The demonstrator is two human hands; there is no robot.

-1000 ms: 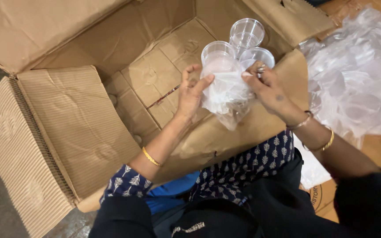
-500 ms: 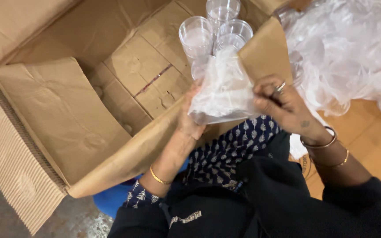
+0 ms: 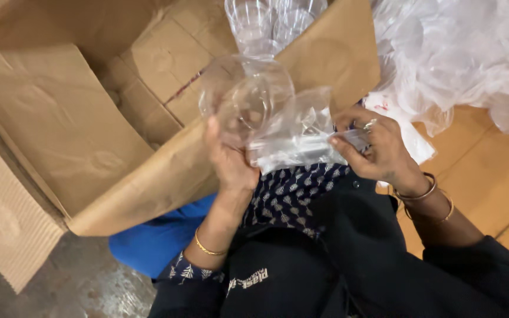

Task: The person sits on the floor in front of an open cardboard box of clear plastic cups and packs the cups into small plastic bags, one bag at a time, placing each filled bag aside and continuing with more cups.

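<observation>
Both hands (image 3: pixel 301 153) hold clear cups (image 3: pixel 254 88) in a plastic sleeve (image 3: pixel 298 138) above the cardboard box (image 3: pixel 72 118).

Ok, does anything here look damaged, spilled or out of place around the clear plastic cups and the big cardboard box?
Nothing looks broken or spilled. The left hand holds a clear plastic cup, the right hand its thin clear wrapper. The only mess is a heap of crumpled clear plastic bags beside the open brown cardboard box.

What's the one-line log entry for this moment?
left hand: holds clear plastic cup | right hand: grips plastic sleeve | more cups above, over open cardboard box | plastic wrap heap at right
</observation>
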